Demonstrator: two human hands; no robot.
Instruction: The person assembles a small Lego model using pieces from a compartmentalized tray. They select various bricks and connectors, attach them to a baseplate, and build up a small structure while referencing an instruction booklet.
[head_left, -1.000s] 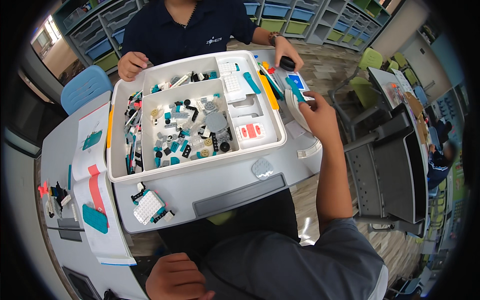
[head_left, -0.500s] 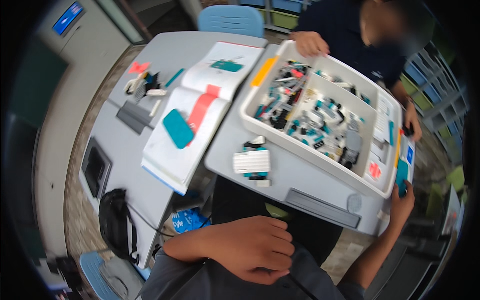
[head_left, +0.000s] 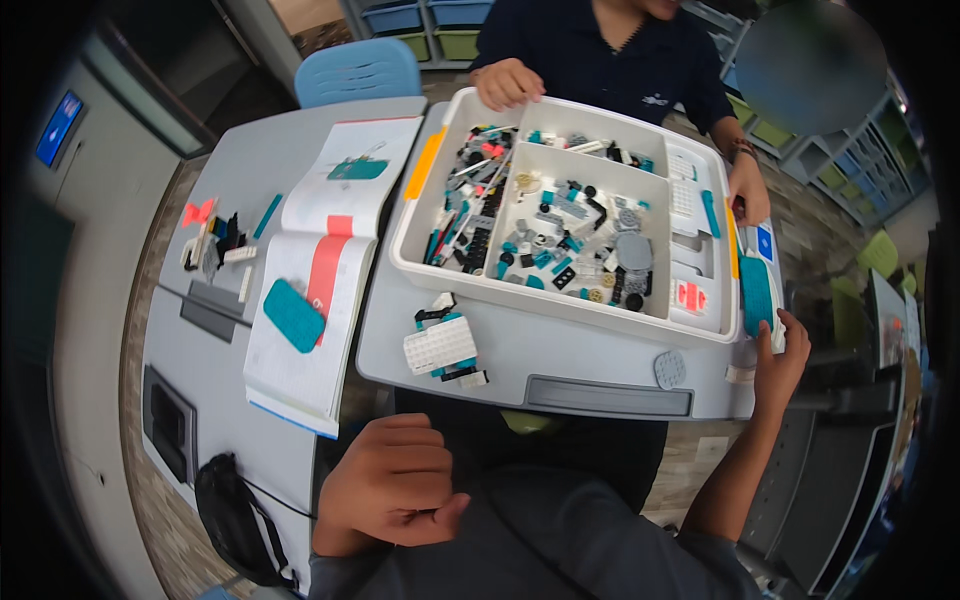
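Note:
My left hand (head_left: 392,483) hangs in front of my body, its fingers curled into a loose fist, with nothing visible in it. At the right end of the table, my right hand (head_left: 783,358) has its fingers and thumb around the near end of a teal-topped white block (head_left: 757,298). This block lies beside the right wall of a white sorting tray (head_left: 560,303) full of loose building pieces. A small build with a white studded plate (head_left: 440,344) rests on the table left of the tray's near edge.
An open booklet (head_left: 290,385) with a teal plate (head_left: 294,315) on it lies at left. Beyond it are a partly built model (head_left: 213,245) and a dark tablet (head_left: 172,425). A grey round plate (head_left: 670,370) sits near the table edge. A co-worker's hands (head_left: 507,84) touch the tray's far side.
The view has swung, so table and tray now appear farther left. My left hand has moved left across my body. My right hand stays at the teal-topped block.

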